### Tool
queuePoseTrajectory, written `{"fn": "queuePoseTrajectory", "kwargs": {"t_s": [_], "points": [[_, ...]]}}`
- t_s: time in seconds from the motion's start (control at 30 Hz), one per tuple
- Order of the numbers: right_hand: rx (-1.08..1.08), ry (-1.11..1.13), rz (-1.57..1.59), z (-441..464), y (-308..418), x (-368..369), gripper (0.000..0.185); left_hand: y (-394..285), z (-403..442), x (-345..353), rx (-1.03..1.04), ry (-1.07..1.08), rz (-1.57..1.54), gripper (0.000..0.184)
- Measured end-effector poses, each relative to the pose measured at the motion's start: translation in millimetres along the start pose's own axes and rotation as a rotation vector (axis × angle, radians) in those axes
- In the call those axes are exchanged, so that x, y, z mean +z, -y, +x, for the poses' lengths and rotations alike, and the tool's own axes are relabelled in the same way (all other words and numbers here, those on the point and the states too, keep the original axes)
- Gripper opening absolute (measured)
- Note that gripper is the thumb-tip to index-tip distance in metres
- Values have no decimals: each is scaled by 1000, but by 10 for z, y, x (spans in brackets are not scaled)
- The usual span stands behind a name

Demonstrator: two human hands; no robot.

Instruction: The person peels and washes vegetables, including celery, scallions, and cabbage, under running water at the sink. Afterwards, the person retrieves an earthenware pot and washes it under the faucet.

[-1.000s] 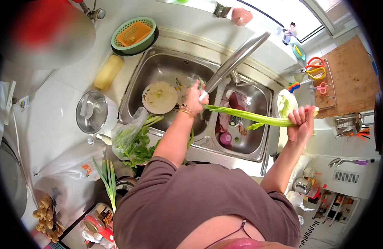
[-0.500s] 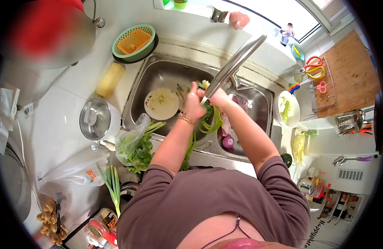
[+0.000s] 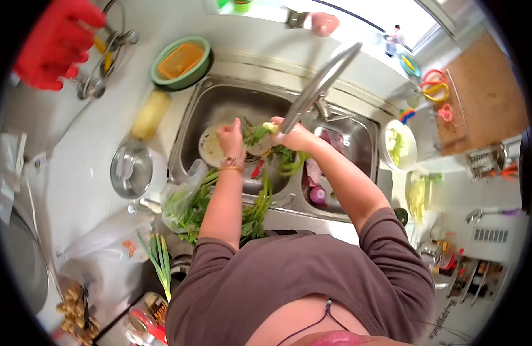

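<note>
Left hand (image 3: 230, 138) over pale dish (image 3: 210, 147), left basin; fingers look curled, blurred, can't tell if holding anything. Right hand (image 3: 291, 136) grip closed on celery (image 3: 270, 127), frame center, by faucet (image 3: 319, 86) tip. Onion (image 3: 318, 195) in right basin.

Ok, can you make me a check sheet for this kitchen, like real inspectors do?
Surface: metal sink with two basins; pale counter around it.
Job's things: greens over the left basin; onion and meat in the right one.
Clutter: bag, pot, scallions and ginger, all left of the sink.
Grips: right grip holds the greens; left grip is blurred, hold unclear.
Cables: thin cord, far left.
Surroundings: tap arching over the sink; red glove upper left; board and scissors at right. Other people: nothing seen.
</note>
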State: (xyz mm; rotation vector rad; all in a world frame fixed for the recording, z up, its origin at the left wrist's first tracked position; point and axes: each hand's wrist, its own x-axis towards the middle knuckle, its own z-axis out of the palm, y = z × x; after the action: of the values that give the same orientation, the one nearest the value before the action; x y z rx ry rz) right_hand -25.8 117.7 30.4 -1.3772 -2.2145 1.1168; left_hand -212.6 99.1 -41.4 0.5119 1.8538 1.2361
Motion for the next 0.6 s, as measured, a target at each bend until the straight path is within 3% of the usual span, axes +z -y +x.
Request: {"fn": "queuePoseTrajectory", "kwargs": {"t_s": [0.07,0.1,0.17,0.2,0.23,0.3,0.37,0.43,0.6], "points": [[86,135,-52,-64,264,-158,57,-3,-116,47,602,142,-165,55],[44,145,17,-70,283,-175,59,-61,-227,80,463,564,-466,61],[-100,-82,193,-23,132,-38,50,-257,-466,-29,323,850,22,56],[-175,-55,403,152,-66,119,35,-140,-517,38,324,894,-87,55],[-101,-179,197,145,59,91,25,-9,-521,120,320,932,-191,53],[-162,-372,44,212,23,131,22,127,-525,216,246,985,-85,42],[-38,-423,528,185,49,214,14,104,-541,274,144,1007,10,32],[61,-313,705,104,152,107,18,8,-559,330,24,1007,87,23],[32,-354,1198,150,-32,146,25,-69,-494,378,49,962,204,18]]}}
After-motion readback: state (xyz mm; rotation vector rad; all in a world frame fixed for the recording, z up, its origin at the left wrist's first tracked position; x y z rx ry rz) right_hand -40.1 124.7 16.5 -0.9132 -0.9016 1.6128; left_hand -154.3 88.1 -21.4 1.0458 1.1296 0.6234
